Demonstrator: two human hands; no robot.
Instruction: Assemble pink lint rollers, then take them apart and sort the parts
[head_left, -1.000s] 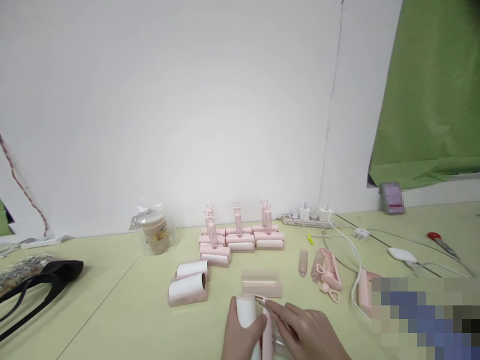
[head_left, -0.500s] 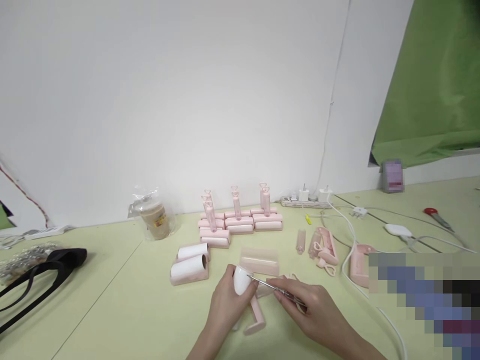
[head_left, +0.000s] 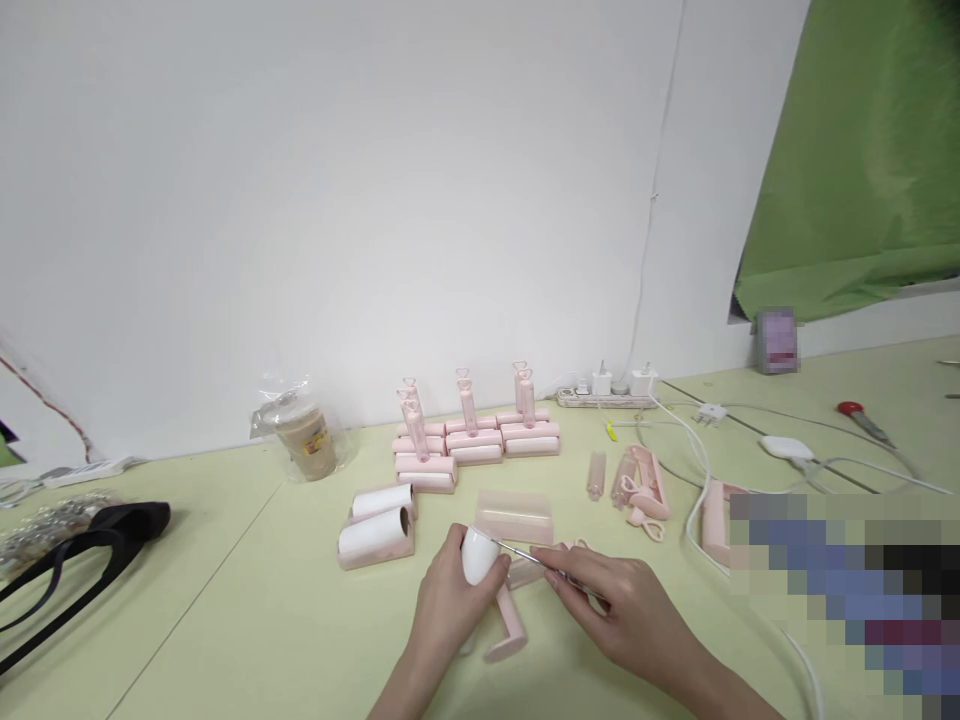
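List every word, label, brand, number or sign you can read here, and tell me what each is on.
Readable text: none.
Cup: a colourful label, too small and blurred to read.
Purple box: pixelated, nothing readable.
Power strip: too small to make out any marking.
White roll in the left hand: no lettering shows.

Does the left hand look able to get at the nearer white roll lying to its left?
Probably yes: nothing visible stands between the left hand and the nearer white roll. However, that hand grips a white cylinder, so it would likely need freeing first.
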